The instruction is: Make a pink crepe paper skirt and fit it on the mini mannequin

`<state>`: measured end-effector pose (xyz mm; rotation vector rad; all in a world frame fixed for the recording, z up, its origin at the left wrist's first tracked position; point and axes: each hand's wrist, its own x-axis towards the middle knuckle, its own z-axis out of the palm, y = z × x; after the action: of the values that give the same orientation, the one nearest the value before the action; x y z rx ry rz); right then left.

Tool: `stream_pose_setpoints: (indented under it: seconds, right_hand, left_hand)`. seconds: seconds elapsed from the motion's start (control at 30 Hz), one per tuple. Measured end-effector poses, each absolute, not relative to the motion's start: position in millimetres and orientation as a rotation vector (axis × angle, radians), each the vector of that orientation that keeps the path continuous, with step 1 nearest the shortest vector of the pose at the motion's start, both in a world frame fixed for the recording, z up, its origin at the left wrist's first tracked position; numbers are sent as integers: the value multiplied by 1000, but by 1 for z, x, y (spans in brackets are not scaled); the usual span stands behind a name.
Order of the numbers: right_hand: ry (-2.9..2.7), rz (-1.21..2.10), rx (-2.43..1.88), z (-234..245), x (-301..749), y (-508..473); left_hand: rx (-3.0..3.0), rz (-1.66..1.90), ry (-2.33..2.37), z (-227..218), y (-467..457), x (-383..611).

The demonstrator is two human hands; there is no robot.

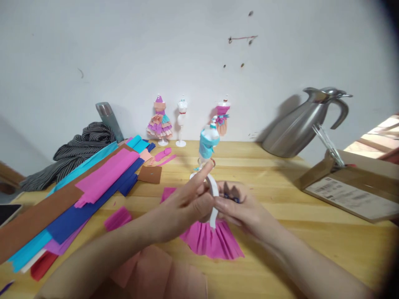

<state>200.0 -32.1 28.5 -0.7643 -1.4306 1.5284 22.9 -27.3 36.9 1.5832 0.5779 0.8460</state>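
My left hand (pixel 190 203) is closed, its thumb and fingers pinching a curved white strip (pixel 214 197) that looks like tape. From the other side my right hand (pixel 240 207) pinches the same strip. A small dark blue object (pixel 232 198) shows in the right palm, mostly hidden by the fingers; I cannot make out its kind. Below the hands a pleated pink crepe paper piece (pixel 212 241) lies fanned out on the table. Just behind them stands a small white dress form (pixel 208 143) wrapped in light blue paper.
Stacked crepe paper strips (pixel 106 176) cover the left of the wooden table (pixel 280 195), near a striped cloth (pixel 84 145) and a flask (pixel 109 120). More dress forms (pixel 159 118) stand along the wall. At right are a steel jug (pixel 299 124) and a cardboard box (pixel 352 182). Peach paper (pixel 156 270) lies in front.
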Motion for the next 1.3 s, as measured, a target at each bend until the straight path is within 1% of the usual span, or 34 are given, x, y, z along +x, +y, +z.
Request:
stream_pose_setpoints:
  seconds: [0.03, 0.1, 0.17, 0.2, 0.23, 0.4, 0.57, 0.77, 0.93, 1.1, 1.3]
  right_hand:
    - [-1370, 1530, -755, 33, 203, -38]
    - [-1264, 1473, -746, 40, 209, -47]
    - [-1209, 1348, -729, 44, 213, -54]
    - [-1190, 1265, -724, 45, 214, -57]
    - [-1180, 1171, -723, 45, 214, -58]
    - [-1291, 703, -743, 37, 209, -60]
    - [-1406, 473, -756, 36, 203, -58]
    - [-1406, 454, -766, 40, 197, -58]
    - [-1367, 609, -748, 29, 198, -54]
    - [-1294, 761, -720, 21, 200, -49]
    - [-1264, 800, -737, 23, 198, -49]
  left_hand:
    - [1679, 858, 611, 42, -32, 20]
    - [1872, 1100, 715, 51, -38, 17]
    - [2013, 1347, 810, 58, -41, 16]
    - [2050, 1396, 845, 61, -42, 17]
    - [2066, 1378, 869, 62, -43, 19]
    - [1880, 1029, 984, 65, -47, 25]
    - [1757, 1008, 1073, 65, -47, 28]
    - [1856, 1027, 1072, 61, -43, 29]
    - [1979, 1080, 1052, 56, -39, 28]
    - [1826, 999, 933, 60, -37, 27]
    - [1712, 890, 896, 65, -38, 23]
